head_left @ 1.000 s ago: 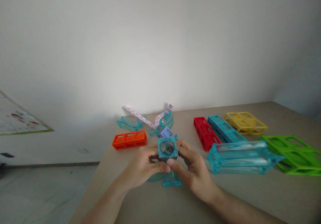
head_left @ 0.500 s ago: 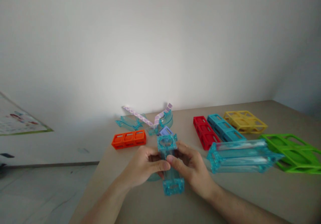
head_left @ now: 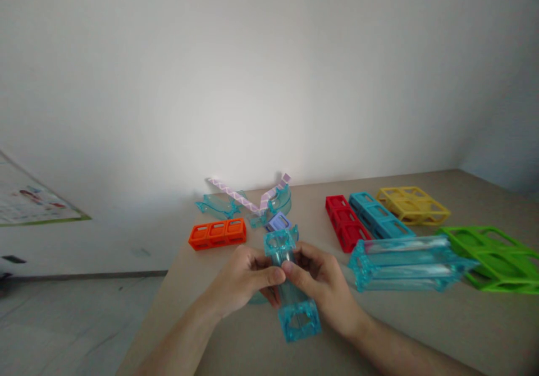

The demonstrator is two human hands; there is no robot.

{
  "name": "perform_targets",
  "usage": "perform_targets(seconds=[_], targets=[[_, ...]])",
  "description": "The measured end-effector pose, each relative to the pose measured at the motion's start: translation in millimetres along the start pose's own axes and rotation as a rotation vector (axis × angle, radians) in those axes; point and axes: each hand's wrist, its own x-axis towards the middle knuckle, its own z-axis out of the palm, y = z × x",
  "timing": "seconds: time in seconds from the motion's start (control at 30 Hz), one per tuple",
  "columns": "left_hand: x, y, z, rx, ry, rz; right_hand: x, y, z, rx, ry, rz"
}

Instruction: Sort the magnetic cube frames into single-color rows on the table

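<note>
Head view, and both hands meet at the table's near middle: the left hand and the right hand are each closed around a small clear-teal tube, thumbs pressed together over its middle. The tube is lifted off the table and tilted, one square end cap pointing up toward 12 o'clock, the other poking out below the hands at 5 o'clock. Out at 3 o'clock of the hands lies a long clear-teal tube, flat on its side, close to the right knuckles but apart from them. Past it, at 2 o'clock, a red tile stack, a blue tile stack and a yellow tile stack sit side by side, with green tiles at the far right. At 11 o'clock rests an orange block strip; at 12 o'clock, a small purple tile and, behind it, clear curved pieces with a pink zigzag strip. A poster shows at 9 o'clock, off the table.
</note>
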Motion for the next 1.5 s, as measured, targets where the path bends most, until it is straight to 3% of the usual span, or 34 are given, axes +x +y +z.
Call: perform_targets(seconds=[0.23, 0.67, 0.77, 0.87, 0.97, 1.2, 1.5], targets=[[1.2, -8.9, 1.9, -0.114, -0.081, 0.022, -3.3, -5.4, 0.6, -0.044, 0.057, 0.026], [0.8, -2.2, 6.8, -0.157, -0.037, -0.046, -5.5, -6.1, 5.2, 0.231, -0.032, 0.138], [0.0, -3.0, 7.0, -0.162, -0.036, -0.035, -5.7, -5.4, 4.0, 0.19, -0.019, 0.103], [-1.6, -3.2, 6.1, -0.192, -0.035, 0.009, -5.1, -10.1, -0.3, 0.118, 0.073, -0.015], [-2.4, 0.4, 3.5, -0.274, 0.004, 0.059, -4.1, -16.5, -5.3, 0.111, 0.166, -0.085], [0.7, 12.5, -5.8, -0.411, 0.254, 0.186, -4.0, -12.6, -4.1, -0.198, 0.187, 0.002], [-0.1, 11.5, -4.7, -0.394, 0.237, 0.141, -7.5, -13.1, 0.9, -0.119, 0.121, 0.098]])
